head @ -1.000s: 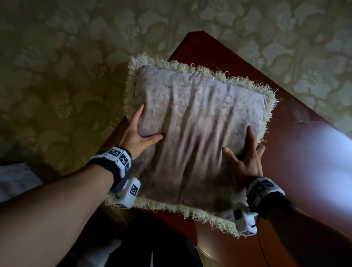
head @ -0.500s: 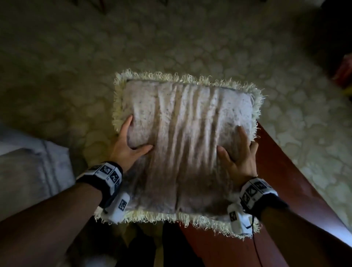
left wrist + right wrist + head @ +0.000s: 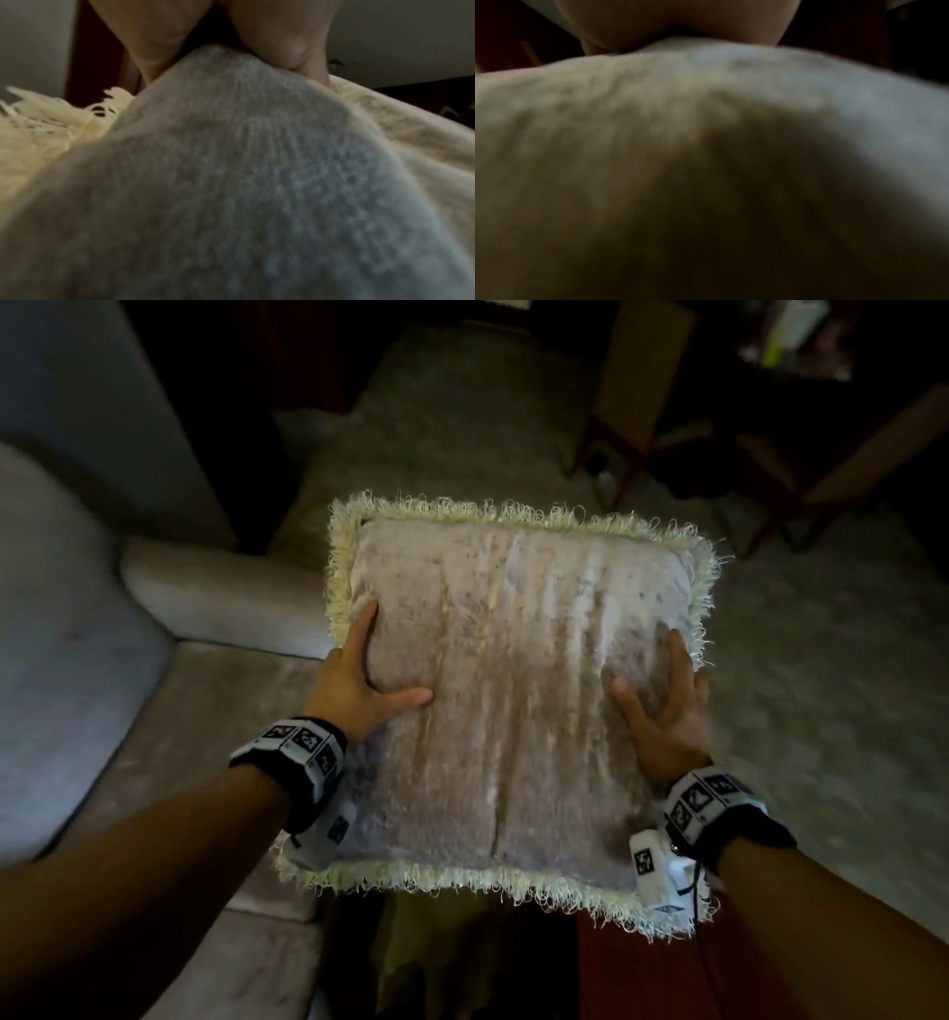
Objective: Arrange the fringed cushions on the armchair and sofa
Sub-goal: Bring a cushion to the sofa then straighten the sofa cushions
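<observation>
- Cushion (image 3: 518,690), fringed and pale, is held in the air between both hands, beside the sofa (image 3: 169,711) and above the carpet (image 3: 821,685).
- Left hand (image 3: 354,685) is clamped on its left edge, thumb spread across the top.
- Right hand (image 3: 662,706) is clamped on the right edge likewise.
</observation>
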